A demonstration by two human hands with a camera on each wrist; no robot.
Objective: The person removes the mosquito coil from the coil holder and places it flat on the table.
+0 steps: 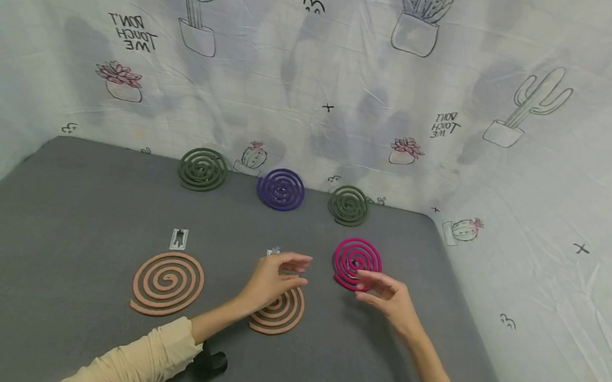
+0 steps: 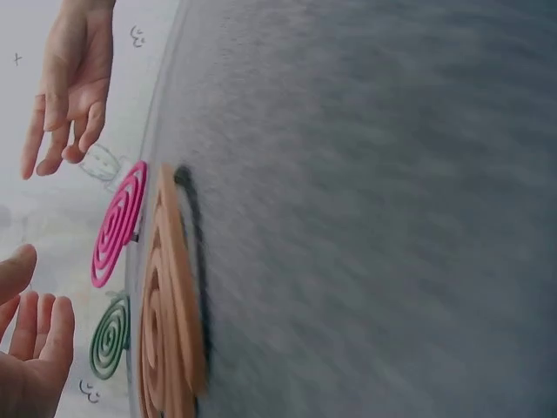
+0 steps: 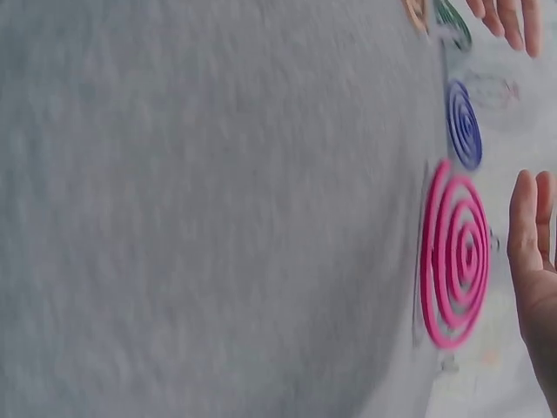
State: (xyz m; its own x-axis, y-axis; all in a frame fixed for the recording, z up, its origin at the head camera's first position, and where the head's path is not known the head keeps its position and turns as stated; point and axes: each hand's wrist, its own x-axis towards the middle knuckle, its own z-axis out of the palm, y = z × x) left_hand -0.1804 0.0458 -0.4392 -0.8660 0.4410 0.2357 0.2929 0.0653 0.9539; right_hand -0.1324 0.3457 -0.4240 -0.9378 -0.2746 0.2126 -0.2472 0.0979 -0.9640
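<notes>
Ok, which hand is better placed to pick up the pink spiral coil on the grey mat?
Probably the right hand. Its fingers hover at the near edge of the pink spiral coil, open and holding nothing. The left hand hangs above the small tan spiral coil, further from the pink one.

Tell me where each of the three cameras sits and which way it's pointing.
Head: worn on the head, looking forward and down at the grey table; both hands and cream sleeves show, left hand above a small tan spiral coil, right hand at the pink spiral coil.
Left wrist: low, skimming the table towards the tan coil on edge; left fingers show.
Right wrist: low, facing the pink coil; right fingers show.
Shared: all three views show the pink coil.
</notes>
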